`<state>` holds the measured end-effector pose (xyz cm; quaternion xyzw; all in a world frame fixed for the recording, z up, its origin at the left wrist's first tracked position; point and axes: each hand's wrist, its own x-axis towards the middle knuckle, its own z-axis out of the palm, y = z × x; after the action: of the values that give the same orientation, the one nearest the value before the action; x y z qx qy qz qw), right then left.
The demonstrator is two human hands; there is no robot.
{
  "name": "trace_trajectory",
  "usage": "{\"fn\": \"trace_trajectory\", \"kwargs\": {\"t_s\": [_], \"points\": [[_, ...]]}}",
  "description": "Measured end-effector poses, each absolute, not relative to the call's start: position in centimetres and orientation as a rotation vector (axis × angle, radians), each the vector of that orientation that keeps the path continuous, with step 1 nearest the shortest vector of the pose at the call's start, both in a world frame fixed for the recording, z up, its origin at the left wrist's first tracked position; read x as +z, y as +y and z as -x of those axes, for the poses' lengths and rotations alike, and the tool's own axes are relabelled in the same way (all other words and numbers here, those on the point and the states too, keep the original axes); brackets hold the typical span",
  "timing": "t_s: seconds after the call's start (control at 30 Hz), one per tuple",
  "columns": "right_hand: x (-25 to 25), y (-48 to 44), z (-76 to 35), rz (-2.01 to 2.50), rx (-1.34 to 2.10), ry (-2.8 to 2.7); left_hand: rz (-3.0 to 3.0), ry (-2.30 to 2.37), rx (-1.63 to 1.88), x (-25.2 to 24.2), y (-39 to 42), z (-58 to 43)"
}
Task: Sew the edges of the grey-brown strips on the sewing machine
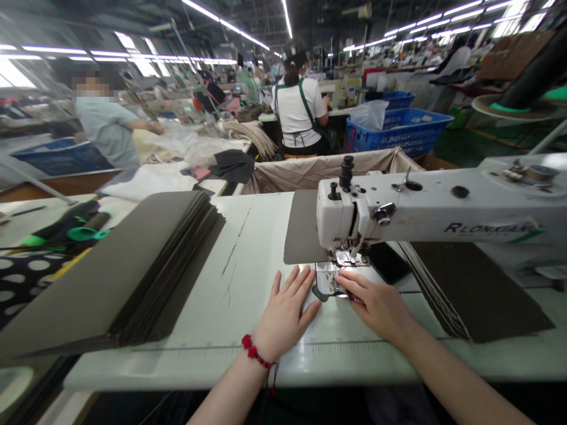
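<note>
My left hand point(286, 313) lies flat on the pale table with its fingers a little spread, just left of the metal needle plate point(326, 277). My right hand point(378, 304) is at the plate's right side, index fingertip on the metal and the other fingers curled together. What they pinch, if anything, is hidden. Above both hands stands the white sewing machine point(339, 215), its presser foot point(352, 258) down near the plate. A grey rounded-corner panel point(303, 230) lies flat beyond my left fingertips, its right part behind the machine head.
A thick stack of grey panels point(133, 254) leans at the left. More dark panels point(482, 289) lie under the machine arm, beside a black phone-like slab point(390, 262). A cloth-lined bin point(283, 177) borders the table's far edge. Two people sit beyond, near blue crates point(398, 133).
</note>
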<state>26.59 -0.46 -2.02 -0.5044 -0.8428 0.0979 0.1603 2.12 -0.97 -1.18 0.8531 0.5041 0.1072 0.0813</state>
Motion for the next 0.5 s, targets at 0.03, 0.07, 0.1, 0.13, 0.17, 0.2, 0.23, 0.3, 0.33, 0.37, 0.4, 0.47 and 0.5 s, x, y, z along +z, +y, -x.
{"fn": "trace_trajectory", "kwargs": {"t_s": [0.03, 0.07, 0.1, 0.13, 0.17, 0.2, 0.23, 0.3, 0.33, 0.37, 0.4, 0.47, 0.5], "points": [[-2.04, -0.45, -26.62, 1.438, 0.283, -2.407, -2.552, 1.505, 0.324, -1.2, -0.97, -2.12], [-2.07, -0.44, -26.66, 1.437, 0.289, -2.408, -2.554, 1.504, 0.326, -1.22, -0.96, -2.12], [-2.09, -0.44, -26.68, 1.437, 0.296, -2.408, -2.555, 1.503, 0.324, -1.25, -0.95, -2.12], [-2.12, -0.43, -26.7, 1.438, 0.302, -2.407, -2.557, 1.502, 0.32, -1.29, -0.95, -2.13], [-2.13, -0.43, -26.7, 1.44, 0.307, -2.407, -2.558, 1.503, 0.319, -1.32, -0.94, -2.15], [-2.14, -0.42, -26.68, 1.441, 0.309, -2.404, -2.559, 1.503, 0.318, -1.36, -0.93, -2.16], [-2.14, -0.41, -26.66, 1.443, 0.31, -2.402, -2.561, 1.502, 0.321, -1.39, -0.93, -2.17], [-2.1, -0.4, -26.61, 1.444, 0.308, -2.4, -2.566, 1.501, 0.329, -1.44, -0.94, -2.18], [-2.07, -0.4, -26.58, 1.444, 0.306, -2.398, -2.568, 1.502, 0.334, -1.46, -0.94, -2.17], [-2.03, -0.41, -26.56, 1.443, 0.305, -2.396, -2.57, 1.503, 0.336, -1.48, -0.94, -2.16], [-2.0, -0.42, -26.55, 1.442, 0.303, -2.395, -2.571, 1.504, 0.335, -1.49, -0.95, -2.14], [-1.93, -0.45, -26.53, 1.442, 0.301, -2.39, -2.573, 1.506, 0.333, -1.5, -0.96, -2.1], [-1.9, -0.47, -26.53, 1.442, 0.301, -2.389, -2.576, 1.505, 0.334, -1.5, -0.97, -2.09]]}}
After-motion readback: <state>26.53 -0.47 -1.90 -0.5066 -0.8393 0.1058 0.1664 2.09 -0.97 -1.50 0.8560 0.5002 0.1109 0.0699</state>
